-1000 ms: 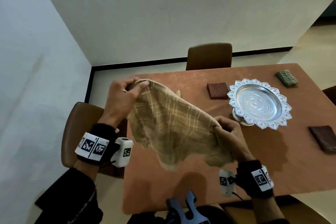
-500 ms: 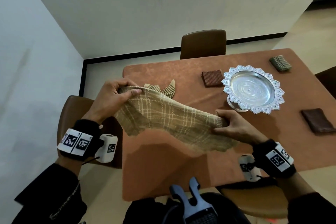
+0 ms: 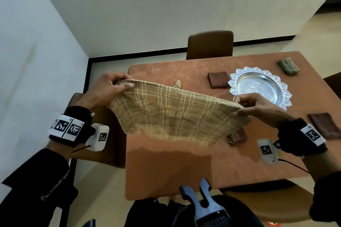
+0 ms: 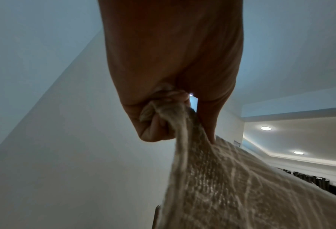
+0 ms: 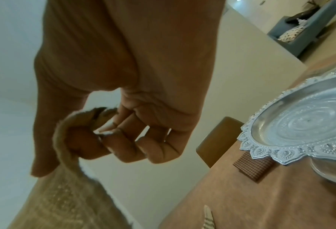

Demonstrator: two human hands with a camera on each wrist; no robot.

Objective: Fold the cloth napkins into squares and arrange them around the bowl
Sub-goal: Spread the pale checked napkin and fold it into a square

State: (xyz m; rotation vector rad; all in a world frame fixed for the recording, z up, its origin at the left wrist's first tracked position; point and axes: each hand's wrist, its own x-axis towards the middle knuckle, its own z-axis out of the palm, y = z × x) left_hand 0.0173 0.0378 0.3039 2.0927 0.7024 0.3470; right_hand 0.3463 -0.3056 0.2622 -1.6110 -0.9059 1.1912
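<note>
Both hands, left hand (image 3: 110, 90) and right hand (image 3: 258, 106), pinch the tan napkin's (image 3: 171, 114) corners above the desk (image 3: 166, 171), left of the bowl (image 3: 258, 88); next, probably fold it in half.

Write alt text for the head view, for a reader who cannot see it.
Two hands, left hand and right hand, hold a tan plaid napkin stretched in the air above a brown table. Folded napkins lie on the table around a silver bowl.

Hidden behind the held tan napkin (image 3: 171, 114): most of a striped cloth (image 3: 177, 84) beyond the left hand's (image 3: 108, 91) grip, and part of a reddish checked napkin (image 3: 237, 136) below the right hand's (image 3: 258, 106).
</note>
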